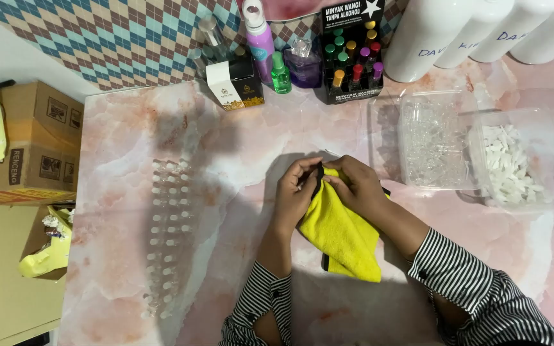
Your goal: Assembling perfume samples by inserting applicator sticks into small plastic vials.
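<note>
Over the middle of a pink marbled table, my left hand and my right hand meet fingertip to fingertip. A yellow cloth hangs under my right hand and drapes down onto the table. Between the fingers of both hands sits a small object with a dark cap; most of it is hidden by my fingers and the cloth. Both sleeves are black-and-white striped.
Rows of small clear vials lie on the table to the left. Two clear plastic tubs stand at right, one with clear small parts, one with white caps. Bottles, boxes and white cylinders line the back edge. Cardboard boxes sit off the left side.
</note>
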